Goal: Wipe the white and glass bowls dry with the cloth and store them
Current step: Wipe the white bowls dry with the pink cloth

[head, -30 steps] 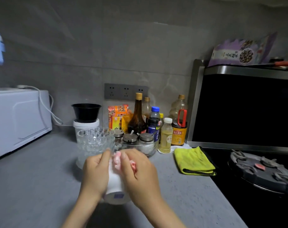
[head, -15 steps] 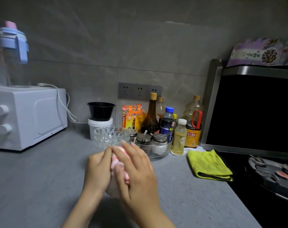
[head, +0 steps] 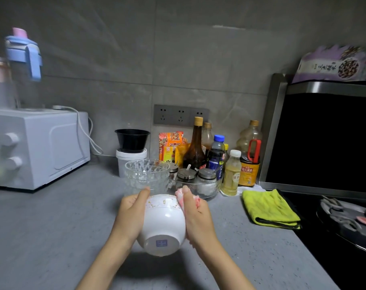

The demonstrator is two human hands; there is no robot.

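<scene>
A white bowl (head: 162,225) with a gold-speckled rim is held above the grey counter, tipped so its foot with a blue mark faces me. My left hand (head: 130,214) grips its left side, thumb over the rim. My right hand (head: 195,216) holds a pink and white cloth (head: 183,198) against the bowl's right side near the rim. Stacked cut-glass bowls (head: 147,174) stand on the counter just behind the white bowl.
A white microwave (head: 37,147) stands at the left. Behind the bowls are a black bowl on a white tub (head: 131,149), seasoning jars and several bottles (head: 215,158). A folded yellow cloth (head: 268,209) lies at the right beside the black stove (head: 345,222).
My right hand with the cloth slid from over the bowl's top to its right side, uncovering the bowl. My view shifted left.
</scene>
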